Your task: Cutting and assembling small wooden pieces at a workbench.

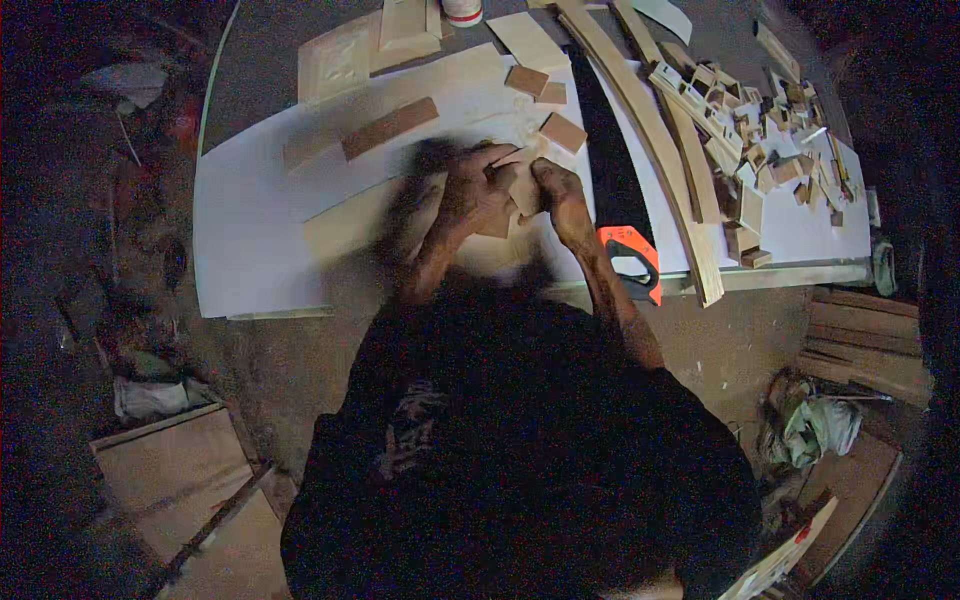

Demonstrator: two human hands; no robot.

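Observation:
Over the white-topped table, my two hands work close together on a small pale wooden piece [523,188]. My left hand [478,190] is closed round its left side. My right hand [560,192] has thumb and fingers pressed together at its right edge. Part of the piece is hidden by the fingers. Just beyond the right hand lies a brown wooden block [563,132]. A little farther off are another small brown block [526,80] and a longer brown strip [390,128] to the left.
A handsaw with an orange handle [629,262] lies right of my hands, its dark blade pointing away. Long wooden strips [650,130] run beside it. Many small offcuts [750,140] are heaped at the far right. A white bottle [463,12] stands at the back.

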